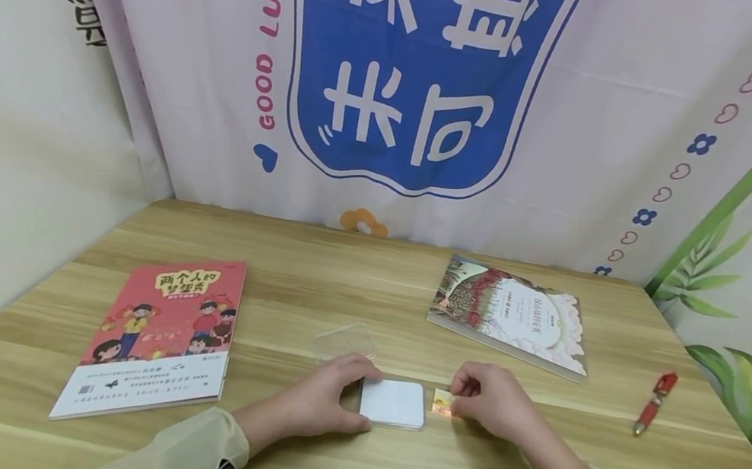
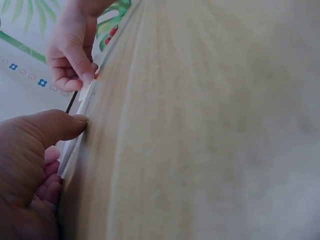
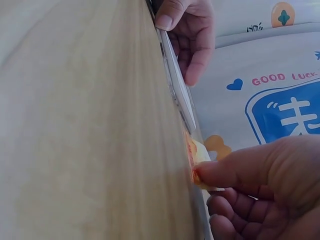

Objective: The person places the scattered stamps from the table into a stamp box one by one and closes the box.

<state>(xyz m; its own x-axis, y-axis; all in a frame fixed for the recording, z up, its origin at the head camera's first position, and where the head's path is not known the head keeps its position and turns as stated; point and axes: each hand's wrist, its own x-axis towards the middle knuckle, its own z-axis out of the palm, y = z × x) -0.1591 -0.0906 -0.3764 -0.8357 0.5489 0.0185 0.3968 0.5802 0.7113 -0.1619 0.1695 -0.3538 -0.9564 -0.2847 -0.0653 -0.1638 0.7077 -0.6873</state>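
Observation:
My left hand holds the left end of a flat white stack with rounded corners, thumb at its near edge and fingers at its far edge. It looks like a stack of cards lying on the table; the left wrist view shows it edge-on beside the thumb. Just right of the stack, my right hand pinches a small orange and yellow printed piece between thumb and fingers. That piece stays close to the tabletop, partly covered by the fingertips. Behind the left hand lies a clear plastic piece.
On the wooden table, a red picture book lies at left. Another illustrated book is at the back right, and a red pen at far right. A printed curtain hangs behind the table.

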